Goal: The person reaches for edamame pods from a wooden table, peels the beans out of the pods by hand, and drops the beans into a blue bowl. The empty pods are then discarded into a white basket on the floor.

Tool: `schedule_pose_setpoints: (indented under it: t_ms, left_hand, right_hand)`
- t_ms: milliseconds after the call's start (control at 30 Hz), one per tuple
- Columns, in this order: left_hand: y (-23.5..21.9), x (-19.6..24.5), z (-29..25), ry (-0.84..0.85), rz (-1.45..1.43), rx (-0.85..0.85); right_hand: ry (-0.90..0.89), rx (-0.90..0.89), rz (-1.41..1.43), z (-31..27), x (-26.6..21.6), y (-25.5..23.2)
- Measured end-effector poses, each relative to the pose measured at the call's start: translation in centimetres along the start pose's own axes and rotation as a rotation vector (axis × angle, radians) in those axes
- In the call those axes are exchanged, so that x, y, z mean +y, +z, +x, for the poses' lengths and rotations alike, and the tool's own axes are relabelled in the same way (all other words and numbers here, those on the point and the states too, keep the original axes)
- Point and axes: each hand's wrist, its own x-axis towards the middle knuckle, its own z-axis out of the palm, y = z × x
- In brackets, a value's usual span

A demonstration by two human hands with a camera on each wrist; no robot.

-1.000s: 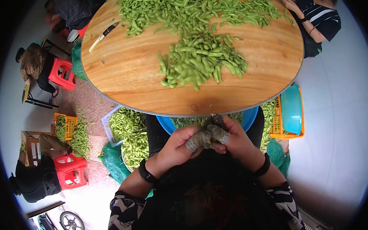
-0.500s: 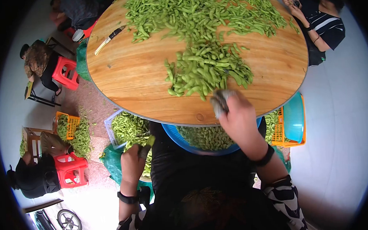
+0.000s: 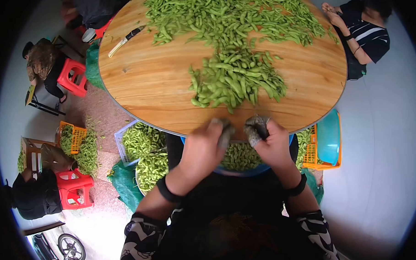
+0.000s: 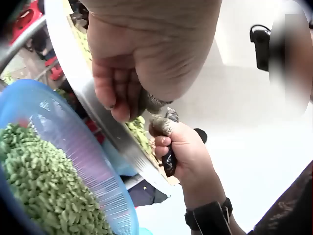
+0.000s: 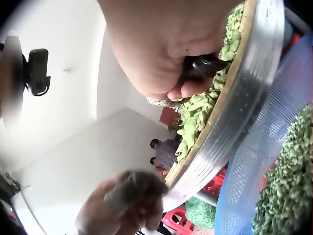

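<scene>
Both hands are at the table's near edge, with grey covers on some fingers. My left hand (image 3: 202,148) has curled fingers; none of the views shows anything held in it. Beside it and apart, my right hand (image 3: 275,143) grips a small black object (image 4: 169,161), whose dark tip shows under the palm in the right wrist view. Green pods (image 3: 238,81) lie heaped on the round wooden table (image 3: 147,95) in front of the hands. Below them, a blue basket (image 4: 115,188) holds shelled green beans (image 4: 49,188).
A knife (image 3: 126,41) lies on the table's left side. Crates and baskets of pods (image 3: 144,143) stand below left. An orange crate (image 3: 311,154) with a teal basket (image 3: 329,142) is at the right. A person (image 3: 365,28) sits at the table's far right; others sit at the left.
My left hand has come from the pods at the lower left, where it held a green pod, up to the table edge. My right hand has drawn back slightly from the heap on the table.
</scene>
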Motion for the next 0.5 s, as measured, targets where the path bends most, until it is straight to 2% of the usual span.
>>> schedule_pose_setpoints:
  t_ms: [33, 133, 200, 267, 333, 433, 500]
  left_hand:
    - [0.4, 0.2, 1.4, -0.003, 0.146, 0.027]
    - [1.9, 0.3, 5.9, -0.078, 0.267, 0.105]
    - [3.2, -0.3, 7.9, -0.178, 0.431, 0.092]
    - [4.0, -0.6, 8.8, -0.202, 0.405, 0.082]
    - [4.4, -0.6, 8.9, -0.228, 0.384, 0.066]
    - [3.7, -0.8, 8.3, -0.234, 0.269, 0.118]
    - [2.7, -0.8, 7.6, -0.153, 0.189, 0.257]
  right_hand:
    - [0.005, 0.002, -0.007, -0.6, 0.1, -0.3]
    - [0.2, -0.086, 0.266, -1.9, 0.1, -0.8]
    - [0.201, -0.091, 0.283, -3.1, 0.4, -0.6]
    - [0.201, -0.095, 0.297, -3.6, 0.4, -0.6]
    - [0.059, -0.149, 0.053, -3.7, 0.2, -0.6]
    - [0.146, -0.172, 0.058, -3.9, -0.6, -1.3]
    - [0.134, -0.162, 0.019, -4.1, 0.1, -1.5]
